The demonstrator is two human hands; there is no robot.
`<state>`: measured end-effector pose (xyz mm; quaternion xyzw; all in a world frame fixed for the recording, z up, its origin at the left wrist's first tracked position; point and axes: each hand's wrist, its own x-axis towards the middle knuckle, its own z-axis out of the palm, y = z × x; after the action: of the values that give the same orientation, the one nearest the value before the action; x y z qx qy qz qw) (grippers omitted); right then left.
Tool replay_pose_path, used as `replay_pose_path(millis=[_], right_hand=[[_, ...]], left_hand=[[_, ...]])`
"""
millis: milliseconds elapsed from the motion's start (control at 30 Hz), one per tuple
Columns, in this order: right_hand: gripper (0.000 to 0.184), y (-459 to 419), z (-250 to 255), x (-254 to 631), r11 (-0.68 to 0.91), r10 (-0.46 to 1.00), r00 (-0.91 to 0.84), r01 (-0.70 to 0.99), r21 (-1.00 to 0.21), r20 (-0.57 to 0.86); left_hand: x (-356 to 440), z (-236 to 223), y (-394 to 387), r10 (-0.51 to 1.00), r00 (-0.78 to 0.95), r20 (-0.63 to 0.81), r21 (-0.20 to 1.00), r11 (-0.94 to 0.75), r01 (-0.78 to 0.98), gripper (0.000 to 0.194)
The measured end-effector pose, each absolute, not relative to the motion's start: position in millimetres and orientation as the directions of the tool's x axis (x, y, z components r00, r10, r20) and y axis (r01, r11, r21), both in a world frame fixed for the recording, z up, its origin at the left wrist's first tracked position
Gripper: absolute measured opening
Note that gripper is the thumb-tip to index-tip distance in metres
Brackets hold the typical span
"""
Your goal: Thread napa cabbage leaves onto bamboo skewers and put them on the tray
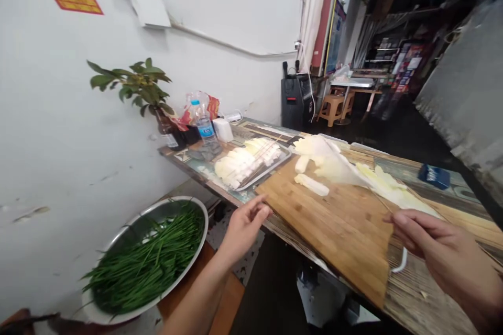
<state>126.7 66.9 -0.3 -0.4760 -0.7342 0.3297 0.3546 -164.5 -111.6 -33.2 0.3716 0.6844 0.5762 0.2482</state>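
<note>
The long wood-patterned tabletop (416,293) runs away from the person, and below its left side stands a metal basin (205,222) heaped with long green stalks (153,256). A wooden board (346,214) lies on the tabletop, one corner jutting past the near edge; it looks stiff and fairly heavy, best gripped by opposite sides. Beyond its left corner, a shallow tray (290,155) carries rows of pale pieces (236,165).

Pale leaves (330,159) spread across the board's far side, with more leaves (385,183) to the right. They are probably light, floppy and damp — easy to tear, so the thicker ribs should give the surest hold.

The left hand (245,222) is by the board's left corner, thumb and forefinger close together; whether it touches the board or pinches anything, I cannot tell. The right hand (436,243), over the board's right edge, pinches a thin skewer (379,201) by one end, its far end lost against the leaves. The skewer should be very light, stiff but breakable — best held near the end, clear of the point.

Smaller cut pieces (312,185) lie on the board, likely crisp and slick.
</note>
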Motion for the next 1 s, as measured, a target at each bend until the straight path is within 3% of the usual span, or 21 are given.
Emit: replay_pose_path(millis=[100,267,433,600,733,1000], right_hand=[[0.043,87,22,71,0.47,0.848,-0.479,0.485,-0.738,0.225],[0.038,109,54,-45,0.654,0.682,-0.659,0.357,-0.667,0.316],[0.061,131,62,-150,0.753,0.612,-0.676,0.339,-0.564,0.41],[0.053,167,44,-220,0.845,0.529,-0.735,0.407,-0.348,0.425],[0.041,194,22,-245,0.897,0.443,-0.833,0.403,-0.183,0.331],[0.034,227,14,-267,0.985,0.155,-0.965,0.166,0.039,0.21]], left_hand=[[-184,-45,-134,0.708,-0.704,0.058,0.982,0.087,0.169,0.066],[-215,-45,-162,0.536,-0.841,0.074,0.989,0.067,0.13,0.066],[-242,-49,-175,0.419,-0.903,0.094,0.988,0.071,0.135,0.062],[-276,-45,-163,0.323,-0.915,0.24,0.946,0.133,0.295,0.06],[-300,-43,-140,0.404,-0.816,0.412,0.798,0.272,0.538,0.059],[-321,-47,-97,0.712,-0.51,0.483,0.465,0.285,0.838,0.049]])
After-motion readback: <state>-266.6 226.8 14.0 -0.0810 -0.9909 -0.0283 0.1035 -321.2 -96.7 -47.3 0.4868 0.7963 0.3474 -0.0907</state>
